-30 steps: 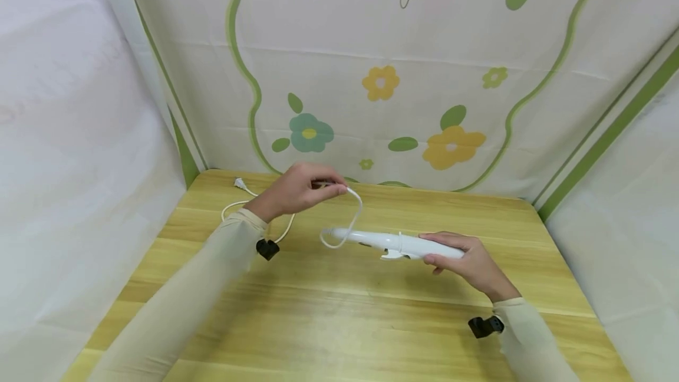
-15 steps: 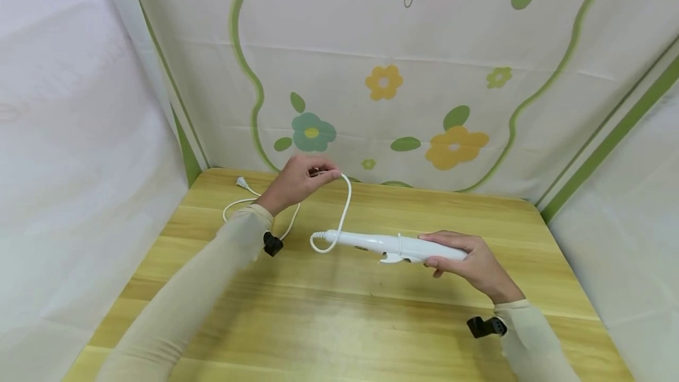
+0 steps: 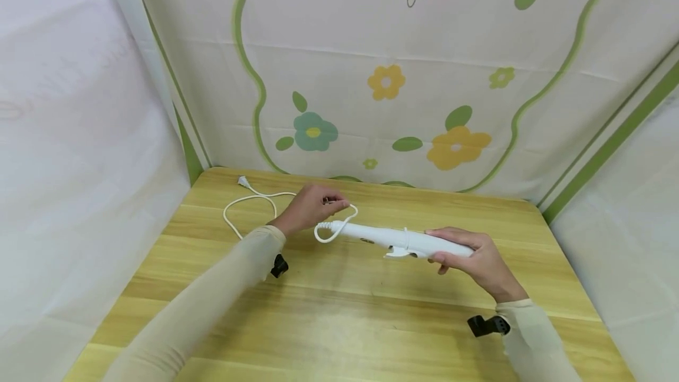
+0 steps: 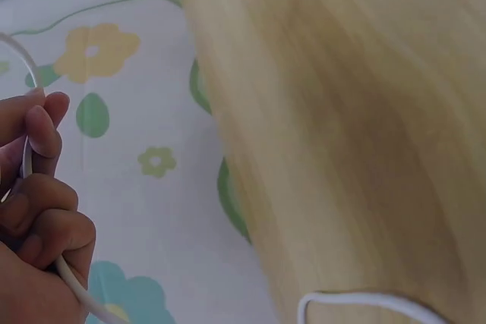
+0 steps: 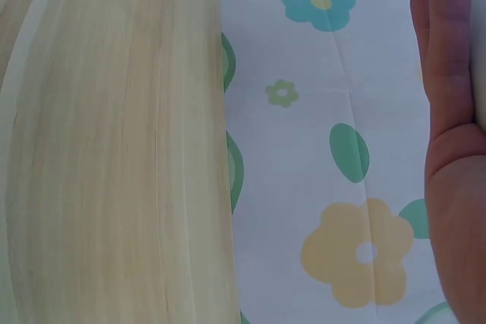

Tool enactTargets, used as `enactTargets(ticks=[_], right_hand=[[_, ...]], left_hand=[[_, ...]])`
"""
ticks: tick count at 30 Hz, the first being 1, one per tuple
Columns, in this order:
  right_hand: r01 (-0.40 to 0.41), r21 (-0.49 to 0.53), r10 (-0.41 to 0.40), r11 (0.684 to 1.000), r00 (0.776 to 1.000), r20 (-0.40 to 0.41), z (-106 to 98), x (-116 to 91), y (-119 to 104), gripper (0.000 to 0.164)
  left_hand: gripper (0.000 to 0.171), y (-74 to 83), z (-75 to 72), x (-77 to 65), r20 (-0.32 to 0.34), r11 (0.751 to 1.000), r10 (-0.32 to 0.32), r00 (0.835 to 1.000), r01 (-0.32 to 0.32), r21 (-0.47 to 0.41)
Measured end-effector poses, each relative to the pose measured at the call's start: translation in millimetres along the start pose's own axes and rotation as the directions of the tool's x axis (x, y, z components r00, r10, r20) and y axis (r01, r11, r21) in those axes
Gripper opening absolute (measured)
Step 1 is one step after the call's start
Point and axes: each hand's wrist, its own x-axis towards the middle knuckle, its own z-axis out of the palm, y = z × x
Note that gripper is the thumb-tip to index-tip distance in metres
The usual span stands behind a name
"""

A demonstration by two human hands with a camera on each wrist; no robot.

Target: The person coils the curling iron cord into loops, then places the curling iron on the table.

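Observation:
In the head view a long white hair iron (image 3: 379,236) lies roughly level above the table, its cord end to the left and a small tab sticking out below its middle. My right hand (image 3: 480,258) grips its thicker right end; in the right wrist view that hand (image 5: 456,119) shows only at the edge. My left hand (image 3: 313,208) pinches the white cord (image 3: 356,212) between thumb and fingers, close to the iron's cord end. Seen from the left wrist, the cord (image 4: 74,284) runs through the curled fingers of the left hand (image 4: 45,218).
A two-pronged plug (image 3: 243,181) lies at the table's back left, with slack cord (image 3: 227,211) looping beside it. The wooden table (image 3: 339,323) meets a flower-printed cloth wall (image 3: 339,75) at the back. White cloth also hangs at both sides.
My left hand first rose a little, then came down and slightly right, lowering the cord loop toward the iron. The right hand keeps its grip, nearly still.

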Motion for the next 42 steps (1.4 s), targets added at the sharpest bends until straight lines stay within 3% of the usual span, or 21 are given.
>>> enactTargets(ticks=[4,7,10,14,19,25,34,42], right_hand=[[0.009,0.011,-0.009,1.000,1.000,-0.030,-3.4,-2.4,2.1,0.045],[0.013,0.001,-0.013,1.000,0.998,-0.067,-6.6,-3.6,3.2,0.044],[0.019,0.003,-0.019,1.000,0.995,-0.100,-9.2,-4.4,4.6,0.043],[0.026,0.018,-0.023,1.000,0.989,-0.145,-11.0,-2.8,7.1,0.042],[-0.005,0.002,0.005,1.000,0.978,-0.207,-12.2,0.3,9.8,0.041],[-0.037,-0.003,0.035,0.999,0.967,-0.253,-14.7,-0.1,13.8,0.041],[-0.111,-0.008,0.105,0.994,0.954,-0.281,-15.8,-0.8,22.0,0.042],[-0.146,-0.070,0.125,0.987,0.962,-0.241,-17.2,-4.0,30.3,0.042]], left_hand=[[0.008,-0.6,10.5,-7.4,0.022,0.999,0.001,1.000,-0.001,0.037],[0.006,2.3,17.4,-13.7,0.037,0.993,-0.029,0.999,0.024,0.114],[0.018,7.4,23.1,-20.3,0.077,0.988,-0.077,0.994,0.066,0.143],[0.023,16.5,27.4,-29.9,0.128,0.990,-0.090,0.988,0.075,0.118],[0.019,27.5,29.7,-41.9,0.134,0.986,0.006,0.991,-0.028,0.164],[0.017,39.5,30.3,-52.6,0.134,0.961,0.153,0.979,-0.179,0.210],[0.014,56.3,16.2,-59.1,0.095,0.882,0.333,0.938,-0.345,0.321],[0.011,68.2,-7.2,-54.3,0.072,0.842,0.447,0.891,-0.447,0.303]])
